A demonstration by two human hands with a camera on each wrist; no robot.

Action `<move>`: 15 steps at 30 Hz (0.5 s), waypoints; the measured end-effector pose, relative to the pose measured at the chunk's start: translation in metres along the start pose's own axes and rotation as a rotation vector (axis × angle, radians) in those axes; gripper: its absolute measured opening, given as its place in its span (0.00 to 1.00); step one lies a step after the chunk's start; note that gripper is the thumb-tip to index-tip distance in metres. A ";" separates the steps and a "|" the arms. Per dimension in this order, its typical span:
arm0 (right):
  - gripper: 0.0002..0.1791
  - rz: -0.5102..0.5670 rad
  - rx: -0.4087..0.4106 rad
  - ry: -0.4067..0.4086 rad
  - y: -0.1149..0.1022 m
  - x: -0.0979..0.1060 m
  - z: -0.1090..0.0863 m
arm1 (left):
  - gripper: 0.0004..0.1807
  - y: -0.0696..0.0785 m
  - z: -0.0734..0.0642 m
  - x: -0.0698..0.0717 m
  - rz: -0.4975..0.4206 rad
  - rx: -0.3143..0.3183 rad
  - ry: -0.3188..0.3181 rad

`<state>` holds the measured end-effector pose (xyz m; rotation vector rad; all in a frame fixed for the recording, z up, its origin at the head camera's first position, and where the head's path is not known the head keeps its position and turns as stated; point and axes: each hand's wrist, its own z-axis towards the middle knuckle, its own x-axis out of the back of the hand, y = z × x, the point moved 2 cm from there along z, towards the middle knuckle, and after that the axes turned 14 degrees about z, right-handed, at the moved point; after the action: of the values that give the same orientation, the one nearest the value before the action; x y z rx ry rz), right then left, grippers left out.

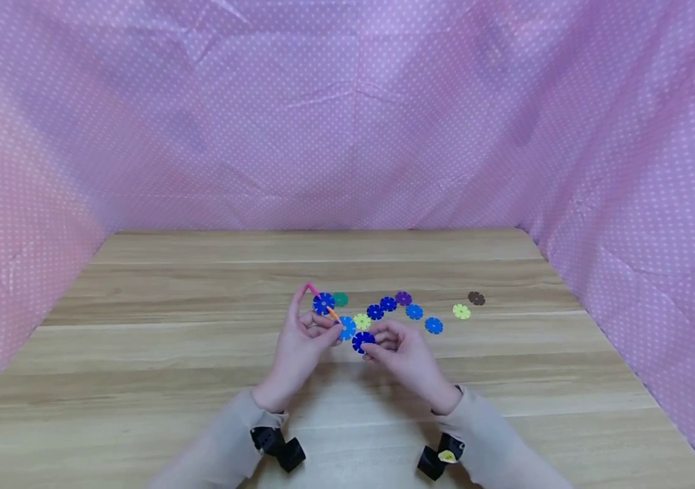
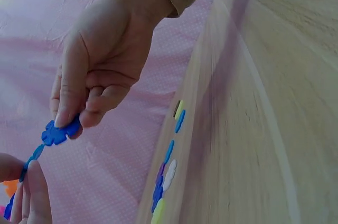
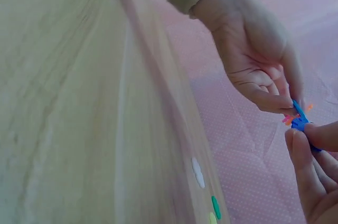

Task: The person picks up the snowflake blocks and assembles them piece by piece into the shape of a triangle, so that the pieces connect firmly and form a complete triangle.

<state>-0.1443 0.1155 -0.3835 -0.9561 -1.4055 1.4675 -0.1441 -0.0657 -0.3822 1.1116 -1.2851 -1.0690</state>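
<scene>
My left hand (image 1: 303, 343) pinches a light blue notched plastic disc (image 1: 348, 329) between thumb and fingers. That disc belongs to a short linked chain with an orange disc (image 1: 333, 314), a dark blue disc (image 1: 323, 303) and a pink disc (image 1: 313, 291); the orange and pink ones show edge-on. Facing it, my right hand (image 1: 407, 354) holds a single dark blue disc (image 1: 361, 341) by its edge, between thumb and fingers. In the left wrist view, this dark blue disc (image 2: 55, 133) comes right up to the light blue disc (image 2: 37, 152). Both hands are raised above the table.
Loose discs lie on the wooden table (image 1: 200, 272) beyond the hands: green (image 1: 340, 299), yellow (image 1: 362, 321), purple (image 1: 403, 298), brown (image 1: 476, 298) and several blue ones (image 1: 414, 312). A white disc (image 3: 197, 172) shows in the wrist views. Pink dotted cloth (image 1: 347, 136) surrounds the table.
</scene>
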 end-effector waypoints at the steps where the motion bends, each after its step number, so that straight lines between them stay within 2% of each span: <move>1: 0.08 -0.026 0.033 0.011 -0.001 -0.001 0.000 | 0.49 0.000 0.000 -0.001 -0.013 0.001 0.006; 4: 0.03 -0.110 0.128 0.060 -0.002 -0.004 -0.002 | 0.49 0.001 0.001 -0.003 -0.042 0.004 0.012; 8: 0.03 -0.170 0.250 0.105 -0.005 -0.007 -0.004 | 0.51 0.002 0.001 -0.005 -0.047 0.011 0.003; 15: 0.04 -0.270 0.493 0.107 -0.004 -0.007 -0.004 | 0.50 0.002 0.001 -0.007 -0.064 0.012 -0.013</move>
<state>-0.1376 0.1099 -0.3805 -0.5036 -0.9809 1.4371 -0.1449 -0.0589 -0.3810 1.1636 -1.2753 -1.1189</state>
